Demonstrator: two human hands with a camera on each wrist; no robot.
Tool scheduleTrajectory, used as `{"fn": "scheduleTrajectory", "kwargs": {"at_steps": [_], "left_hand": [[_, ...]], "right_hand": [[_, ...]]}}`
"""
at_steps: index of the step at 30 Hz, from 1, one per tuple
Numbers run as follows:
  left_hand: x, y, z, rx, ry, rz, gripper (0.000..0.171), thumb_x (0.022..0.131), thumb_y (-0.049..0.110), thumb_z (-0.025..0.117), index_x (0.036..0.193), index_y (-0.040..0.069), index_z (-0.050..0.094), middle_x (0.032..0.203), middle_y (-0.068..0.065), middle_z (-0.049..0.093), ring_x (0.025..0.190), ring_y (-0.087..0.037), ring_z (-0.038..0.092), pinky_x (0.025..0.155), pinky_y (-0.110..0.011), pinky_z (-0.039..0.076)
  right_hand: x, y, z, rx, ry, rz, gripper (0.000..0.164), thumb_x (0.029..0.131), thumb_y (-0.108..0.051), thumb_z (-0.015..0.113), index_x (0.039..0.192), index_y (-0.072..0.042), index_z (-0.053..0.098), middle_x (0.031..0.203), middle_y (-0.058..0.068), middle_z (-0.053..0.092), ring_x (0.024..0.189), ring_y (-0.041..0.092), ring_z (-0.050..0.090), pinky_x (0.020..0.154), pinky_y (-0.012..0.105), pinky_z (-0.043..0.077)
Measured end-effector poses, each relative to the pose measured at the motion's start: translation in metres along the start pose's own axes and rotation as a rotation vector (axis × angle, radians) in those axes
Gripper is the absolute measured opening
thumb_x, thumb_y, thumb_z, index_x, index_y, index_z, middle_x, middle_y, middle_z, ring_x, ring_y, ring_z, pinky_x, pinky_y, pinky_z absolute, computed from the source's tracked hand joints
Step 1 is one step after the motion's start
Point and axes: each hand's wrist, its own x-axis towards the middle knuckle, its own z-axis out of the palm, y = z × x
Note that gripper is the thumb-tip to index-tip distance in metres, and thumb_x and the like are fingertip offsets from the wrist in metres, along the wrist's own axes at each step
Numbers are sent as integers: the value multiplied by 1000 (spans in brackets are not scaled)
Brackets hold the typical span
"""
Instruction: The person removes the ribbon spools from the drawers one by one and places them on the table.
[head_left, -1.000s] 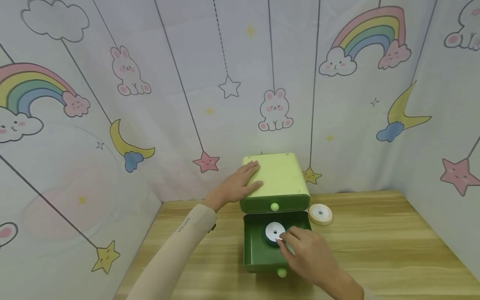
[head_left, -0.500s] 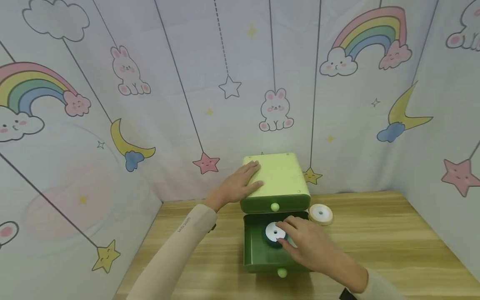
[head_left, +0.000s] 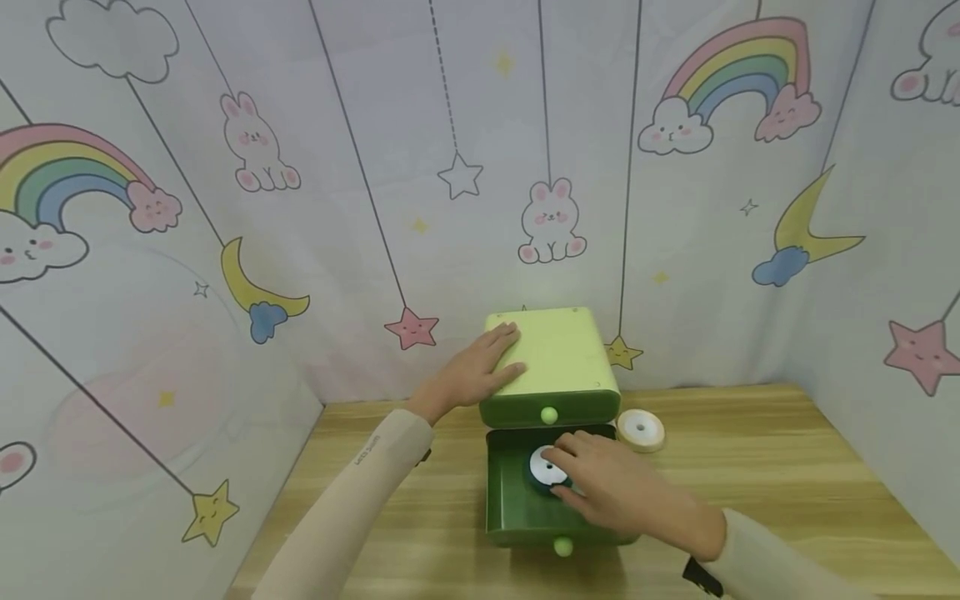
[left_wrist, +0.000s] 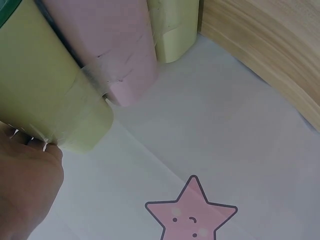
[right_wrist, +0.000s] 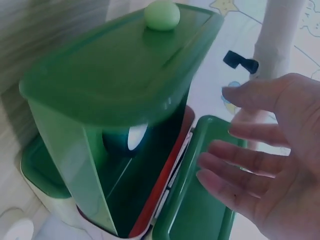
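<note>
My left hand (head_left: 472, 375) rests with fingers extended on the light yellow-green top of a small drawer cabinet (head_left: 562, 346). A lower green drawer (head_left: 510, 517) is pulled out, and in it lies a dark ribbon spool (head_left: 537, 469) with a white face. Over the drawer is my right hand (head_left: 611, 483), thumb and fingertips overlapping the spool's right side in the head view. The right wrist view shows the right hand (right_wrist: 280, 160) with nothing in it, thumb and fingers apart; the spool (right_wrist: 136, 136) sits inside the drawer.
A cream spool (head_left: 641, 431) lies on the wooden table (head_left: 757, 475) just right of the cabinet. The cabinet's upper drawer front (head_left: 517, 410) is closed, with a pale green knob. A patterned cloth backdrop (head_left: 480, 250) rises behind and at both sides.
My right hand has shifted so its fingers reach further over the spool, and its thumb and fingers have spread apart. More of the right sleeve shows. The left hand has stayed in place.
</note>
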Motion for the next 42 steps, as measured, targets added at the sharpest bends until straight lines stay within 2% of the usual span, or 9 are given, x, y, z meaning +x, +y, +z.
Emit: {"fn": "scheduleTrajectory", "kwargs": {"at_steps": [8, 17, 23, 27, 30, 33, 42], "left_hand": [[-1, 2, -1, -16, 2, 3, 78, 109, 61, 37, 170, 15, 20, 179, -1, 14, 167, -21, 11, 136, -47, 19], [-1, 0, -1, -12, -2, 3, 77, 110, 59, 38, 170, 15, 20, 179, 0, 14, 167, -21, 11, 136, -47, 19], [0, -2, 0, -2, 5, 9, 77, 110, 60, 38, 170, 15, 20, 179, 0, 15, 167, -21, 11, 136, -46, 19], [0, -2, 0, -2, 4, 13, 77, 110, 60, 38, 170, 15, 20, 179, -1, 15, 167, -21, 11, 136, -45, 19], [0, -1, 0, 3, 2, 15, 77, 110, 60, 38, 170, 15, 20, 179, -1, 15, 167, -20, 11, 136, -45, 19], [0, -1, 0, 5, 1, 13, 77, 110, 59, 38, 170, 14, 20, 179, -1, 15, 167, -20, 11, 136, -44, 19], [1, -2, 1, 19, 8, 16, 77, 110, 60, 37, 170, 14, 20, 179, 0, 15, 167, -20, 11, 136, -43, 18]], "right_hand": [[16, 9, -9, 78, -198, -9, 47, 94, -29, 81, 133, -8, 66, 118, 5, 72, 103, 19, 71, 83, 31, 62], [32, 22, 1, 155, -344, 1, 48, 94, -29, 81, 133, -7, 67, 123, 7, 74, 106, 19, 72, 84, 31, 62], [40, 24, 13, 134, -437, -7, 51, 92, -28, 83, 135, -6, 65, 122, 5, 74, 101, 14, 72, 83, 28, 61], [45, 22, 21, 84, -494, -15, 54, 91, -29, 84, 138, -8, 65, 129, 6, 72, 108, 16, 72, 90, 31, 62], [47, 20, 27, 52, -517, -16, 55, 91, -29, 84, 139, -9, 65, 137, 8, 70, 117, 21, 71, 97, 35, 61], [48, 20, 31, 30, -524, -23, 55, 90, -28, 85, 137, -10, 65, 137, 8, 69, 119, 23, 70, 99, 37, 61], [52, 21, 34, 11, -510, -44, 53, 86, -27, 88, 132, -10, 67, 131, 7, 70, 113, 21, 71, 96, 35, 61]]}}
